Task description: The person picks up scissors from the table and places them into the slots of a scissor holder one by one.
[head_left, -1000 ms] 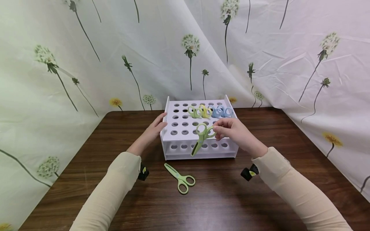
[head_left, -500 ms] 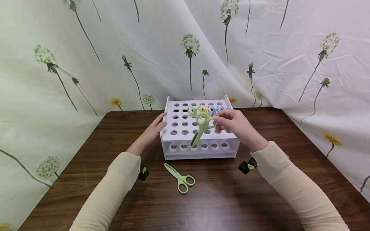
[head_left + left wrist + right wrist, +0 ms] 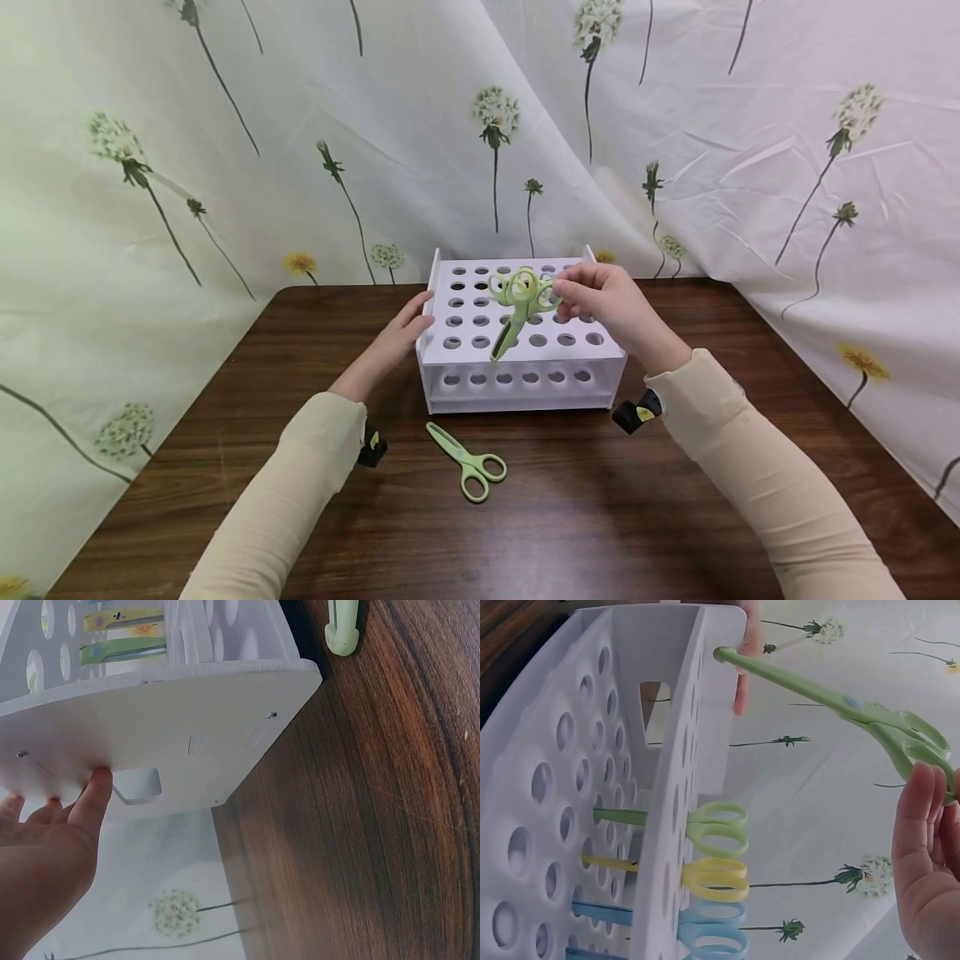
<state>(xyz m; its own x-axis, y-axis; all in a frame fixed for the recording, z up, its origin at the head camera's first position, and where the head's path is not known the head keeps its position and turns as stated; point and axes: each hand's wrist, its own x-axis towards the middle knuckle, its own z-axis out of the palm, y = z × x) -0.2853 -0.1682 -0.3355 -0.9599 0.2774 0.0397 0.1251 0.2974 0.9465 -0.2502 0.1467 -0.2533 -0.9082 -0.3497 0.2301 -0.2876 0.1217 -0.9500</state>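
Note:
The right hand pinches green scissors by one finger loop, blades slanting down to the left above the rack's top plate. In the right wrist view the blades of these scissors look shut. With fingertips on its outer side panel, the left hand touches the white rack at its left end. Handles up, green scissors, yellow scissors and blue scissors stand in the rack's holes. Another pair of green scissors lies on the table before the rack.
The dark wooden table carries the rack near its back edge. A pale curtain with printed dandelions hangs behind and along both sides. Several rows of round holes run across the rack's two levels.
The right hand has risen and moved farther back with the green scissors, from the rack's front edge to over the top plate. The left hand and the scissors on the table stay put.

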